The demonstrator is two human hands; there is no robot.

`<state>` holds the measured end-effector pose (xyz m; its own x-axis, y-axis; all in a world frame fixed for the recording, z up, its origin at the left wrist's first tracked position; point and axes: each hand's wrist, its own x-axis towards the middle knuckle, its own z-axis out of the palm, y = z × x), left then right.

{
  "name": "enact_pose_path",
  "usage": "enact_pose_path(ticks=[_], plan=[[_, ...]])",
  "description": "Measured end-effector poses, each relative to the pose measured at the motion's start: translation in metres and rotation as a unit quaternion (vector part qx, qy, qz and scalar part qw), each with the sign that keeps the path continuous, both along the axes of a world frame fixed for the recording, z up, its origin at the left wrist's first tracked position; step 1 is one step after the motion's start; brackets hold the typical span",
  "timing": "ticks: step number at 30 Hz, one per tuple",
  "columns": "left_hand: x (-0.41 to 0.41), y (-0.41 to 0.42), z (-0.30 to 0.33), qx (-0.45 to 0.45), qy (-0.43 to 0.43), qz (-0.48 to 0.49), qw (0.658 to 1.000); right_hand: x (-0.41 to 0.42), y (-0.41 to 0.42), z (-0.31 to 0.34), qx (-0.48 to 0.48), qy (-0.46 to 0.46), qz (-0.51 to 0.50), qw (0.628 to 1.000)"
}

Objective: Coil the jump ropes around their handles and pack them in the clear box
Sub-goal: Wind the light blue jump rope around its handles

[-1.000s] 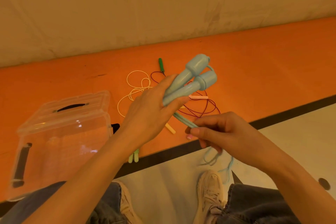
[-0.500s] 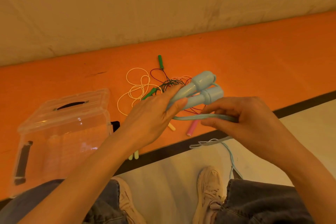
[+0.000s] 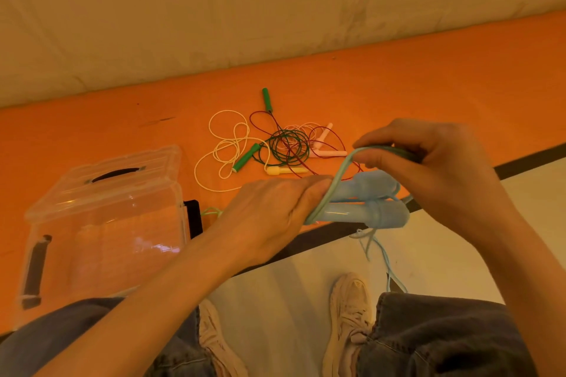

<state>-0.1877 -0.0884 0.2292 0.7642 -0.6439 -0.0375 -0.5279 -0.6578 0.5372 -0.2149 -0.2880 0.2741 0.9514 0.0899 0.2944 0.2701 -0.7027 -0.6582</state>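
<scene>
Blue handles (image 3: 367,202) between both hands (image 3: 275,217)

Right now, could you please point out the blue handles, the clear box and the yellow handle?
blue handles (image 3: 372,213): head view, lower handle's barrel.
clear box (image 3: 101,242): head view, front wall.
yellow handle (image 3: 283,170): head view, mid-shaft.

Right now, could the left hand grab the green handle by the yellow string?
Probably not yet: the left hand is busy gripping the blue handles. The green handle lies uncovered on the orange floor just beyond it.
</scene>
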Motion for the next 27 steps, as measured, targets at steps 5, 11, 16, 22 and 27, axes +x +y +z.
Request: enact_pose_path(ticks=[5, 11, 16, 22, 27], plan=[[0.001, 0.003, -0.002, -0.014, -0.004, -0.011, 1.0, 0.002, 0.001, -0.001, 0.01, 0.013, 0.0, 1.0], [0.005, 0.003, -0.003, 0.037, -0.015, -0.054, 0.998, 0.004, -0.001, -0.003, 0.003, 0.018, 0.003, 1.0], [-0.002, 0.0, -0.018, 0.119, -0.104, -0.08, 0.984, 0.003, 0.006, 0.0, -0.04, 0.009, 0.06, 0.997], [-0.005, 0.0, -0.012, 0.172, -0.111, -0.082, 0.975, 0.01, -0.002, 0.0, 0.044, 0.064, 0.011, 0.997], [-0.018, -0.002, -0.004, 0.132, -0.089, -0.092, 0.983, 0.016, -0.008, -0.002, 0.103, 0.121, 0.044, 0.986]])
